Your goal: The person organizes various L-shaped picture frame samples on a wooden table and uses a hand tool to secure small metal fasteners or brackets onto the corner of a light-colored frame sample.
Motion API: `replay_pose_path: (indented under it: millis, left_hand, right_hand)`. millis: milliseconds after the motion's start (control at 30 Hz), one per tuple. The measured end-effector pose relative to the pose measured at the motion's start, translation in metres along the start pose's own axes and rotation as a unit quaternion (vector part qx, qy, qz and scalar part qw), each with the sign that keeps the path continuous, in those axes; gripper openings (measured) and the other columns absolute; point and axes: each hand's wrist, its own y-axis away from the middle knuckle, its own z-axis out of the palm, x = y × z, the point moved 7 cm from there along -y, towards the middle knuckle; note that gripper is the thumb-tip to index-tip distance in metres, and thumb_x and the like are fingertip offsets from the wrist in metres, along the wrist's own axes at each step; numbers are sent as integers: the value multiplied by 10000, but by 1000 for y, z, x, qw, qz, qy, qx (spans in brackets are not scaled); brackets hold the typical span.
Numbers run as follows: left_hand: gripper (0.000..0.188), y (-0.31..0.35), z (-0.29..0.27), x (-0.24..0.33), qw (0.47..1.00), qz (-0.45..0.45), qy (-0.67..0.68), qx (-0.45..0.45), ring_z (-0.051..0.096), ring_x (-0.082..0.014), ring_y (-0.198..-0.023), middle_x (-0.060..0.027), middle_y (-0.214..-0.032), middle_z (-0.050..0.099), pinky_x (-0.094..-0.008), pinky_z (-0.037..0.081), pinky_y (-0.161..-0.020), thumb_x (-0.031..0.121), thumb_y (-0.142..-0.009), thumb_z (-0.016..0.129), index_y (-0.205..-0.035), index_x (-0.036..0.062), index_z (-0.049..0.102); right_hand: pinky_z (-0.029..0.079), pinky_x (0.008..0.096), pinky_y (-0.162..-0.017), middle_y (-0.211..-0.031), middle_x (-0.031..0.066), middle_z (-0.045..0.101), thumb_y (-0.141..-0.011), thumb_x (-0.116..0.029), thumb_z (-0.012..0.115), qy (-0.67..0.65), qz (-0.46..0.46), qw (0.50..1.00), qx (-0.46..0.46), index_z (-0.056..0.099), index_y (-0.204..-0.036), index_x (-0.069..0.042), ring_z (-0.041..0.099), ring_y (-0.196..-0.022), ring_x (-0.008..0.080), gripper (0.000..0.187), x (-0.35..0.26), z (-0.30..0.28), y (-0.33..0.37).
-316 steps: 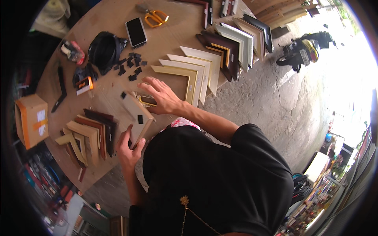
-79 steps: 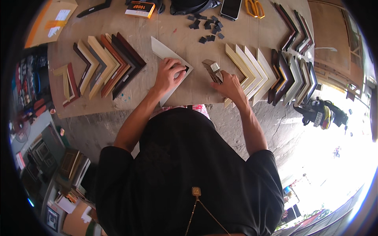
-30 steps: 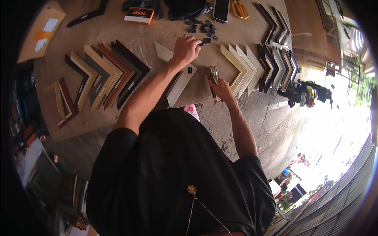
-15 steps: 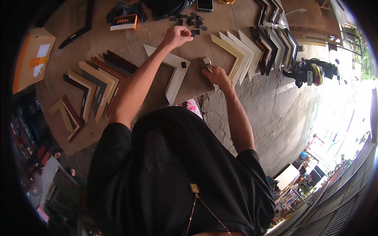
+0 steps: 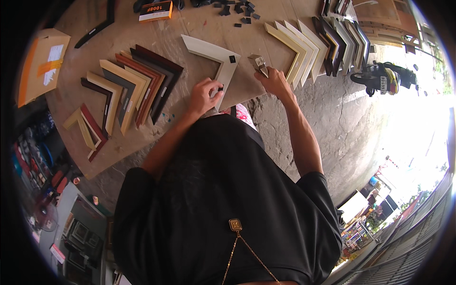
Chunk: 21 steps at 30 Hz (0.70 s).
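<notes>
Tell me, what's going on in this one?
A person is working bare-handed at a table. The left hand pinches a small black piece at the near arm of a pale frame corner, which has a black square at its angle. The right hand grips a metal tool just right of it. Loose black pieces lie farther back, with other frame corners in rows on both sides.

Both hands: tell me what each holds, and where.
Right hand: silver tool, by its near end. Left hand: small black piece, apparently pinched; by which edge, unclear.
</notes>
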Motion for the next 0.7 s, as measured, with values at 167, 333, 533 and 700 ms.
replay_pose_path:
  millis: [167,333,533,700]
  left_hand:
    - [181,-1,-6,-5,991,128,3,38,597,-230,-744,-75,-820,591,-332,485,-685,96,-756,749,-932,78,712]
    - [184,-1,2,-23,993,102,50,6,609,-220,-785,-55,-839,596,-322,494,-726,137,-756,748,-939,118,747]
    - [198,0,3,-33,994,65,85,4,603,-188,-766,-44,-830,588,-308,484,-702,166,-751,769,-946,136,764]
    - [197,0,2,-33,992,81,93,12,594,-150,-744,-31,-814,588,-271,470,-677,139,-759,773,-955,119,765]
  right_hand:
    - [518,462,-764,-846,260,670,-764,-324,726,21,-85,994,-63,656,-993,10,661,-839,416,411,-31,8,55]
    - [521,452,-739,-821,242,673,-761,-283,747,90,-153,978,-109,643,-969,15,665,-801,396,378,-32,47,68]
    - [522,450,-722,-803,242,671,-750,-256,762,110,-163,975,-106,641,-939,16,668,-781,395,353,-40,57,69]
    - [520,442,-698,-751,233,665,-743,-255,769,115,-186,970,-106,638,-917,16,667,-738,391,347,-47,55,65]
